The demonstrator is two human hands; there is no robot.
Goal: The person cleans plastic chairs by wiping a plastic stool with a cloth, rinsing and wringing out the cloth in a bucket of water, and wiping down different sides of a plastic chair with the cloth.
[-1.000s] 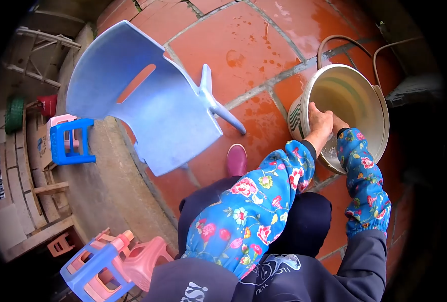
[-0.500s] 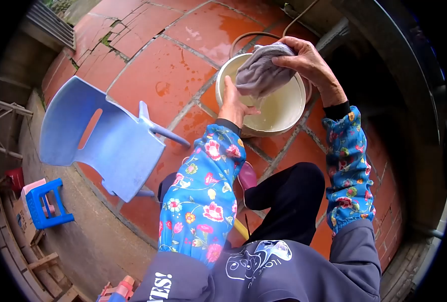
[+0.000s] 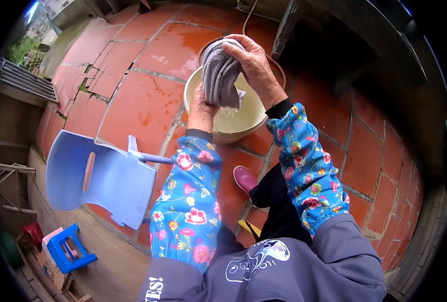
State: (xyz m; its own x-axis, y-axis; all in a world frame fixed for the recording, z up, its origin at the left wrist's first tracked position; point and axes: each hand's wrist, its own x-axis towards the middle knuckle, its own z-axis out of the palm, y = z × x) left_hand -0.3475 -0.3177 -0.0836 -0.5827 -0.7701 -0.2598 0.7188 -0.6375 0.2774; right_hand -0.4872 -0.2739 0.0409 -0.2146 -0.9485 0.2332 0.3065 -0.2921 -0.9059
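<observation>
A wet grey cloth (image 3: 220, 75) hangs folded between my two hands, above a whitish bucket (image 3: 256, 121) with cloudy water in it. My right hand (image 3: 256, 65) is closed on the cloth's upper right part, thumb in front. Lower down on the left, my left hand (image 3: 202, 108) grips the cloth from beneath; its fingers are mostly hidden behind the fabric. One loose end of the cloth dangles over the water.
A light blue plastic chair (image 3: 107, 176) stands left of my arm. Farther left are a blue stool (image 3: 72, 249) and a red container (image 3: 32, 232). A hose (image 3: 248, 19) curves behind the bucket on wet red tiles (image 3: 148, 95). My pink boot (image 3: 244, 178) is below the bucket.
My left hand, open beneath the cloth before, has come up and closed on it. The cloth now stands more upright and draped. The view has shifted, so the bucket appears farther left.
</observation>
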